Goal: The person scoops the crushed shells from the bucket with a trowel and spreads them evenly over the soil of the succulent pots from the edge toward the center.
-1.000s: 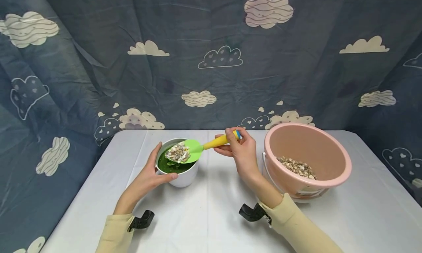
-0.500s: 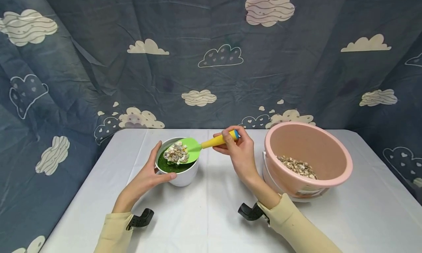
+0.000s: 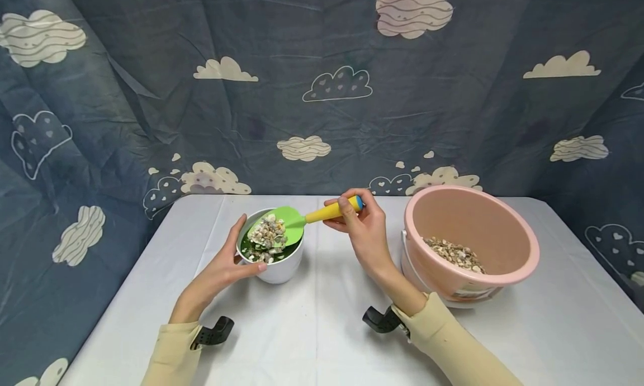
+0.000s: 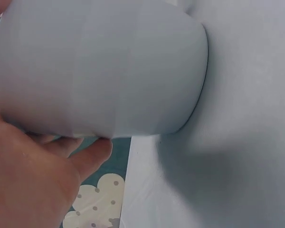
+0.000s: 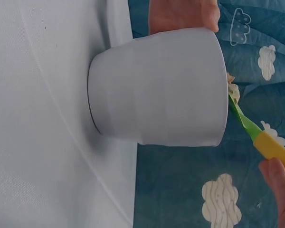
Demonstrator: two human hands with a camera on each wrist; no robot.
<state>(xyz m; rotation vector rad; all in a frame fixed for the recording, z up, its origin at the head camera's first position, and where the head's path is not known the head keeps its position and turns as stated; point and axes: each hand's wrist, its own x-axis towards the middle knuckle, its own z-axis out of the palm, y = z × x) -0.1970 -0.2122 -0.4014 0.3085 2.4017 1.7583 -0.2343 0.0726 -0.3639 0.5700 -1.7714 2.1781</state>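
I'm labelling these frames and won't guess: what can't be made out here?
Head view: part of the inside of the white pot, covered by the green scoop and its gravel.
Left wrist view: the pot's contents, behind its wall.
Right wrist view: most of the right hand, cut off by the right edge.

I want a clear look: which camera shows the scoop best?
The head view: it shows the scoop, its green blade bearing pebbles and its yellow handle partly behind the right hand. The right wrist view shows the blade nearly edge-on and part of the handle; the left wrist view, none of it.
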